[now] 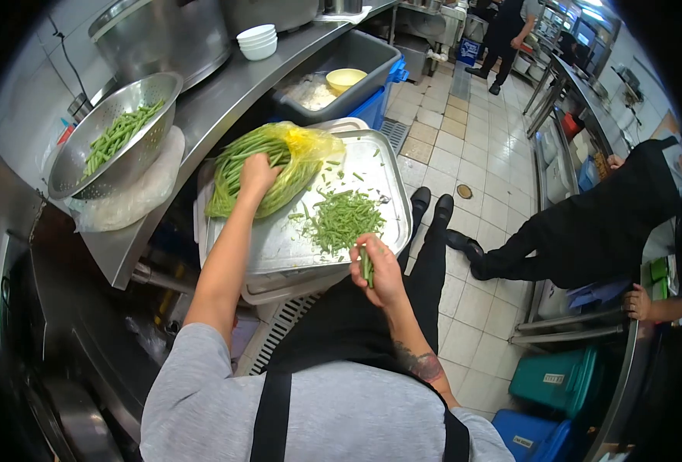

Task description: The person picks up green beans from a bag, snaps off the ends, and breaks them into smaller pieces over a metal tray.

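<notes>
Green bean pieces (346,221) heaped on tray (270,248).
Your right hand (379,268) clamps bean pods (366,267) in curled fingers; your left hand's (259,177) fingers, inside the bag (299,171), cannot be determined. Bag shares tray, presumably for reach.

No text legible; white labels (554,379) on green bin (532,379) and blue bin (539,430) too blurred.

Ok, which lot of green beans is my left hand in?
The bagged beans: your left hand reaches into the yellow bag. The colander beans, tray pile and held beans in your right hand lie apart from it.
</notes>
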Demonstrator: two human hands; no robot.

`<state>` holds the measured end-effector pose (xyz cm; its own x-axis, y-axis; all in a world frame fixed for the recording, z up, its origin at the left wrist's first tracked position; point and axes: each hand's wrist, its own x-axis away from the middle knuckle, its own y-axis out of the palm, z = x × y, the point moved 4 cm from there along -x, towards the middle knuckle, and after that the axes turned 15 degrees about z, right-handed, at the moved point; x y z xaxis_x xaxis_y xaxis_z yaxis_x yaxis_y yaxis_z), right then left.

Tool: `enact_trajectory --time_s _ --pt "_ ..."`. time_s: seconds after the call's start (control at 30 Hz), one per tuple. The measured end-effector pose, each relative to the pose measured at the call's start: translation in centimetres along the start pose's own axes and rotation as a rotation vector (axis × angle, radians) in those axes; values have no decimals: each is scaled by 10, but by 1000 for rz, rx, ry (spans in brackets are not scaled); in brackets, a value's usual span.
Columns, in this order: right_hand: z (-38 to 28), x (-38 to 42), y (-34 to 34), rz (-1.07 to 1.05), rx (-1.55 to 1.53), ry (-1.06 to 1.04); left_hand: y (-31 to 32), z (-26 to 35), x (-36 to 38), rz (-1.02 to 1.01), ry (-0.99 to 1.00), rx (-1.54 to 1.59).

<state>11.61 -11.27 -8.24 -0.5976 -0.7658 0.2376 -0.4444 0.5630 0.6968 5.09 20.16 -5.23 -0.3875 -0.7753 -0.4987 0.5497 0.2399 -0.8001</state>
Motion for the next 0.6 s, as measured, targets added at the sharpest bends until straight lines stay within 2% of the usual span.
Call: enact_trajectory --time_s 0.07,0.13,0.2,0.23,0.27,0.33,0.4,0.43,0.47,0.5,0.57,0.6 --pt "0 5 5 -54 79 118 4 -6 -4 -45 -48 47" --pt "1 7 6 -33 73 121 7 -7 -2 -103 -110 84" --pt "1 5 9 -29 168 106 -5 -1 0 42 -22 146" --pt "1 5 10 -30 167 108 -17 6 3 180 81 154" --pt "-2 5 12 -17 223 83 -25 10 6 180 81 154" --pt "-8 3 15 -2 279 58 -67 35 15 408 286 286" --pt "-17 -1 19 -12 438 -66 -98 56 30 361 321 323" --pt "-20 -4 22 -8 435 -62 -113 69 42 267 342 404" --pt "-26 -9 26 -12 468 -163 -126 80 53 170 362 487" --pt "-32 -12 29 -13 501 -265 -138 88 64 161 364 489" --pt "-44 -15 36 -14 496 -311 -145 102 84 -177 315 681" --pt "-51 -15 41 -25 492 -360 -147 104 91 -187 318 685"
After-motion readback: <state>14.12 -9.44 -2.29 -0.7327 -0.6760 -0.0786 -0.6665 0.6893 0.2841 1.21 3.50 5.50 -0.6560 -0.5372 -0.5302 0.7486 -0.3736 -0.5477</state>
